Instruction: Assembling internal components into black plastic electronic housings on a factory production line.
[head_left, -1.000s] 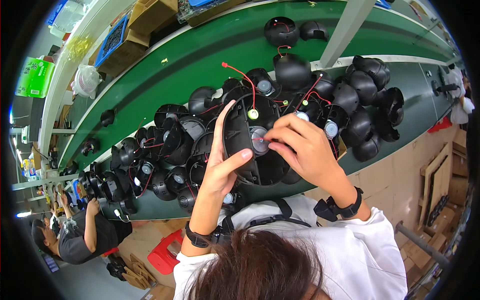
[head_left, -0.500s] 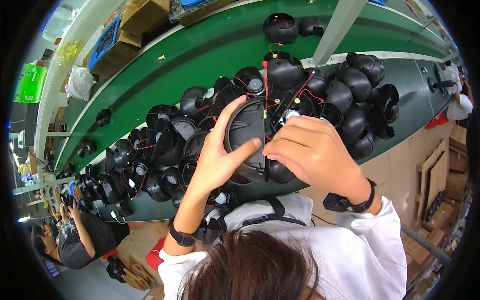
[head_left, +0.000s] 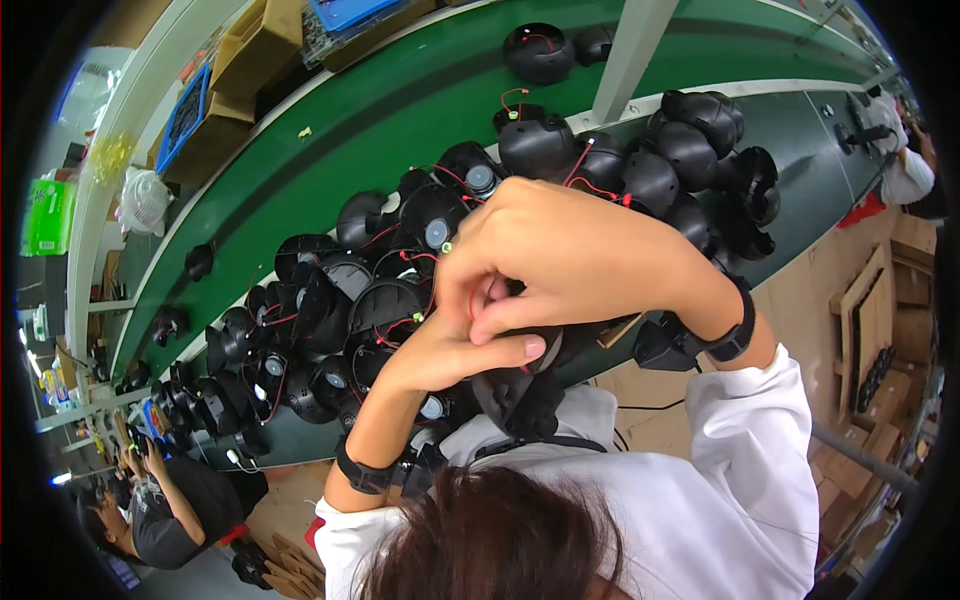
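In front of me, both hands meet over a dark plastic shell part, which they mostly cover. My left hand is closed around the part from the left, its thumb pointing right across the near side. Crossing above it is my right hand, with fingers curled down and pinched together on a thin red wire. The far end of that wire is hidden by the fingers. Just left of my hands lies an open half shell with red leads, and a round speaker sits in a shell behind them.
Black round shells with red leads are heaped along the bench. Behind runs a green belt with a few shells on it. A grey upright post stands at its edge. A co-worker sits far left.
My right hand has moved left and over my left hand. The half shell has been turned and brought down toward me, so its inside no longer shows.
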